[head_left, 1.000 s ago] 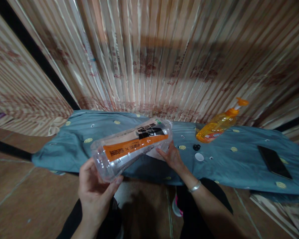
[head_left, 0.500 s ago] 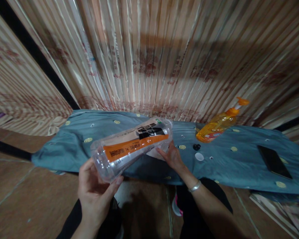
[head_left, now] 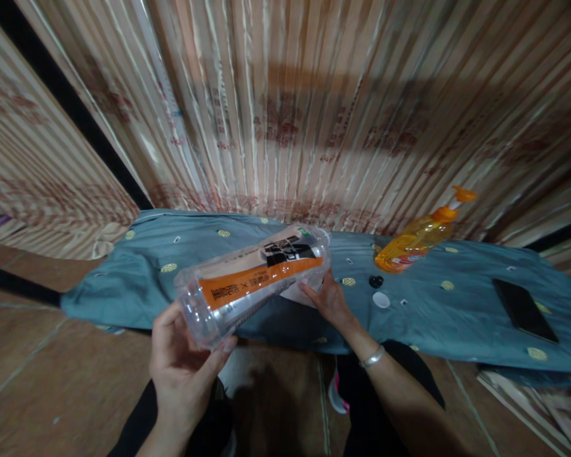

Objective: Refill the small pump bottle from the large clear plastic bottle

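A clear plastic bottle (head_left: 247,279) with an orange, white and black label lies tilted in the air between my hands, its far end higher in view on the right. My left hand (head_left: 185,362) is closed around the near left end, thumb along the underside. At the other end my right hand (head_left: 328,298) grips the bottle, some fingers hidden behind it. Beneath the bottle, by my right thumb, shows a piece of something white (head_left: 297,293), perhaps paper or tissue; its kind is unclear.
On the teal patterned cloth (head_left: 276,330) an orange pump bottle (head_left: 413,241) stands to the right. Nearby lie a small black round object (head_left: 375,281) and a white disc (head_left: 381,299). A dark phone (head_left: 525,310) rests farther right. A pleated curtain (head_left: 285,114) hangs behind.
Almost nothing differs; the bottle and my left hand have shifted very slightly to the right.
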A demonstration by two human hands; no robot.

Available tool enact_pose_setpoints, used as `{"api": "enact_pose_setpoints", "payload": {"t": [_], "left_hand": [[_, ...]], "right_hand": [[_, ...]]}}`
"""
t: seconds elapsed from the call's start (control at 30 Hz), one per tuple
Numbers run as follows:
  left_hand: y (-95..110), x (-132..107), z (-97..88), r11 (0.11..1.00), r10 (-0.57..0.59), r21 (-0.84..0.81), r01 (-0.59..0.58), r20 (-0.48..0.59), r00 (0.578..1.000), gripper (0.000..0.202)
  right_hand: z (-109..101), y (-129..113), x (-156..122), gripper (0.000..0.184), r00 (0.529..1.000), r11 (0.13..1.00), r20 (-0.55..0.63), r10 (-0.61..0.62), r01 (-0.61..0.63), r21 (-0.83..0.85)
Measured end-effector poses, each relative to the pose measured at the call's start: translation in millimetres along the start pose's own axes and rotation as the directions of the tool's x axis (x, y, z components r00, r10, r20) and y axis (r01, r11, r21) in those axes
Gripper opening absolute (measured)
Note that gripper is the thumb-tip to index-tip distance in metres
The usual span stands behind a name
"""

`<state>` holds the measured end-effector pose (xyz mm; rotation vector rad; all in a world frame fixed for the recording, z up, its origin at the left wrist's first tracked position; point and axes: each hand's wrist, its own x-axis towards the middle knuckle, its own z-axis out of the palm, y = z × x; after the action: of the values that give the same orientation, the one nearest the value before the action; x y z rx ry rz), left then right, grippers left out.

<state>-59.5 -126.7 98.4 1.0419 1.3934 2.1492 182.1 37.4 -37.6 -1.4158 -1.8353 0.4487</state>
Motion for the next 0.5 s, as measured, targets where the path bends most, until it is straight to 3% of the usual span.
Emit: {"api": "enact_pose_setpoints", "payload": {"t": [0.5], "left_hand": [[-5.2, 0.7, -3.1, 1.000, 0.021, -0.020, -0.021, 0.009, 1.000, 0.066]], "right_hand": [[0.3, -0.1, -0.1, 0.064, 0.999, 0.997, 0.005, 0.042, -0.042, 0.058]]}}
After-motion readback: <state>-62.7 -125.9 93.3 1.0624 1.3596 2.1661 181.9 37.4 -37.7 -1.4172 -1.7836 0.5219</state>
